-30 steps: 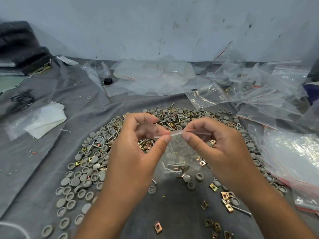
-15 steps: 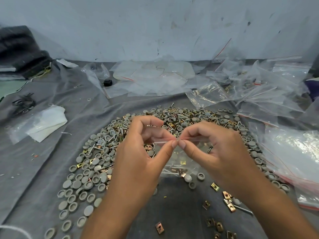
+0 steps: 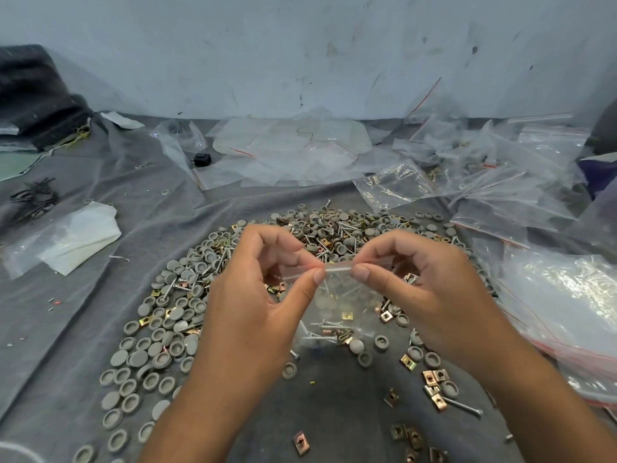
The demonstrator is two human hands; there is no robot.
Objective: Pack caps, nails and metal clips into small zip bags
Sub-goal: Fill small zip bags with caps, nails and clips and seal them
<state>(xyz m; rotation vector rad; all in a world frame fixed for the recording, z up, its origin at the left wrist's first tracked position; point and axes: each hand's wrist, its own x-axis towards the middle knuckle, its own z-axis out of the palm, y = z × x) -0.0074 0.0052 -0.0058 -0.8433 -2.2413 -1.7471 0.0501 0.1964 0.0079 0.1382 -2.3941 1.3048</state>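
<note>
A small clear zip bag (image 3: 337, 309) hangs between my hands over the grey cloth, with nails, grey caps and a brass clip lying in its bottom. My left hand (image 3: 260, 295) pinches the bag's top strip between thumb and forefinger. My right hand (image 3: 424, 289) pinches the same strip just to the right, a short gap from the left thumb. Behind and to the left spreads a heap of grey caps (image 3: 160, 342), nails (image 3: 337, 228) and brass metal clips (image 3: 434, 379).
The grey cloth (image 3: 100, 182) covers the surface. Empty and filled clear bags (image 3: 521, 182) pile at the back and right. A large bag with a red strip (image 3: 567, 302) lies at the right. White folded plastic (image 3: 76, 238) sits at the left, a dark bundle (image 3: 30, 95) far left.
My thumbs met at the middle of the bag's top strip half a second ago and have now drawn slightly apart. The hands sit a little higher than a second ago.
</note>
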